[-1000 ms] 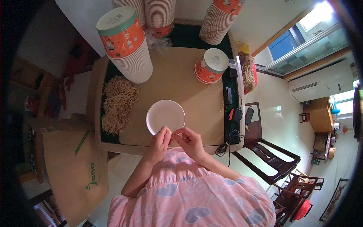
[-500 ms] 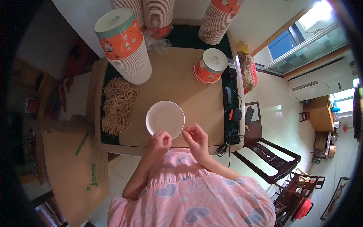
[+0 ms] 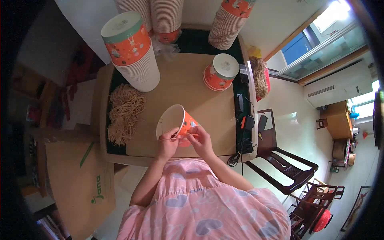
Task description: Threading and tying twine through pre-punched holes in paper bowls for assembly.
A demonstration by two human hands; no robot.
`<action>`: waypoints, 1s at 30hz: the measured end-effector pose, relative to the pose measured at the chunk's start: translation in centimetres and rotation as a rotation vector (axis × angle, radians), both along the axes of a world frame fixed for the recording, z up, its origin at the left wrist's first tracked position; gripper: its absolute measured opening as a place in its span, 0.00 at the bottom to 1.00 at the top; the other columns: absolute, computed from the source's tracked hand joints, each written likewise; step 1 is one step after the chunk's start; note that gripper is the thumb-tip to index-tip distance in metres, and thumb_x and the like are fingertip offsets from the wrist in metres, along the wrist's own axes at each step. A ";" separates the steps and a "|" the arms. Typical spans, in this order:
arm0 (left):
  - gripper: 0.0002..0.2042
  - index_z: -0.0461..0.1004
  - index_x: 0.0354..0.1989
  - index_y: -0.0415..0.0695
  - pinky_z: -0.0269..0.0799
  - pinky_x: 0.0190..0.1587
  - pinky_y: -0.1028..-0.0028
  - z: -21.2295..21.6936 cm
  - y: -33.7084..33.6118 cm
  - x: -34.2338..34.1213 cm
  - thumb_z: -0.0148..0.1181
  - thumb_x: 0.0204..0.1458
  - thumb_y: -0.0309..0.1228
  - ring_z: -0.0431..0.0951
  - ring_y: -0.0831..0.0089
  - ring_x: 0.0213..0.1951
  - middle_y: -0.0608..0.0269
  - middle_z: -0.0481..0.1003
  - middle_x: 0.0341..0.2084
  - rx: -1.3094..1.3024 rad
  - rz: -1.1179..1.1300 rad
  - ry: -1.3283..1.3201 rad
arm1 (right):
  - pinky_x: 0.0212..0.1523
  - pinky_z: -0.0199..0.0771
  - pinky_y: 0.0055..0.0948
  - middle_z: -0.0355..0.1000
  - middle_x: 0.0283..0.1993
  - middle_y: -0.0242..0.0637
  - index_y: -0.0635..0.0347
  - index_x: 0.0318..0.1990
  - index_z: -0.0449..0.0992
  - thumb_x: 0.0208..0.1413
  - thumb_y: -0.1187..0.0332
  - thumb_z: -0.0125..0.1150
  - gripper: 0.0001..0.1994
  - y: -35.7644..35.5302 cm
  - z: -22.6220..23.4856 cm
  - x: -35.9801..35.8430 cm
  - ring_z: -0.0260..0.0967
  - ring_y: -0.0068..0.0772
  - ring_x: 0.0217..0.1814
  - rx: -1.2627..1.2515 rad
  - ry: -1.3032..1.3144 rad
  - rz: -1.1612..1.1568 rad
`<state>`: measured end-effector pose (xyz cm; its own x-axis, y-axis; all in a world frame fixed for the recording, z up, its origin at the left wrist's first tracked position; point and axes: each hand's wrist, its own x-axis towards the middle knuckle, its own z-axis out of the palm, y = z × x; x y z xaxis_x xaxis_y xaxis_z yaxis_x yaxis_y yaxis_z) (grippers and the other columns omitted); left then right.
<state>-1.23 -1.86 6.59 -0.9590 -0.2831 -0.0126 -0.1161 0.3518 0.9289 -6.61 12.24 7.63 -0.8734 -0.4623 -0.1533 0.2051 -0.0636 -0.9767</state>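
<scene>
An orange-printed paper tub (image 3: 188, 122) with a white inside is tilted on the cardboard sheet before me, its mouth turned to the left. My left hand (image 3: 168, 147) is closed at the near rim, some fingers inside the mouth. A thin twine string (image 3: 165, 139) runs across those fingers toward the tub's side. Against the outer wall, my right hand (image 3: 201, 141) pinches the string, its fingertips close together. A pile of tan twine strings (image 3: 125, 114) lies left of the tub.
A tall stack of paper tubs (image 3: 138, 70) stands upside down at the left, with more stacks behind. A shorter tub stack (image 3: 221, 72) sits at the right. Black adapters (image 3: 248, 122) and cables line the right edge. A cardboard box (image 3: 76, 184) stands beside the table.
The tub has tipped from upright, mouth up, to tilted with its mouth leftward. My left hand has moved onto its rim, and my right hand now works against its outer wall.
</scene>
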 end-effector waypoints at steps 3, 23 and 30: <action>0.14 0.72 0.45 0.40 0.72 0.39 0.72 0.4 0.2 0.2 0.55 0.47 0.19 0.77 0.66 0.36 0.54 0.76 0.35 0.069 0.037 0.015 | 0.44 0.71 0.22 0.66 0.39 0.33 0.66 0.34 0.69 0.52 0.76 0.58 0.05 -0.3 -0.7 -0.4 0.68 0.23 0.42 0.110 0.129 -0.011; 0.18 0.72 0.47 0.42 0.71 0.36 0.68 1.5 0.9 0.3 0.54 0.45 0.18 0.76 0.61 0.33 0.54 0.74 0.31 -0.220 -0.040 0.081 | 0.39 0.73 0.23 0.69 0.35 0.31 0.64 0.34 0.68 0.52 0.75 0.58 0.05 -0.1 -2.8 -0.6 0.69 0.20 0.38 0.117 0.061 -0.077; 0.16 0.69 0.48 0.41 0.73 0.37 0.68 -3.2 1.6 -0.2 0.53 0.48 0.23 0.77 0.61 0.37 0.53 0.75 0.35 0.120 -0.089 -0.049 | 0.34 0.69 0.19 0.71 0.28 0.30 0.64 0.33 0.70 0.54 0.73 0.57 0.04 2.1 -5.1 -0.9 0.68 0.19 0.32 0.280 -0.011 0.024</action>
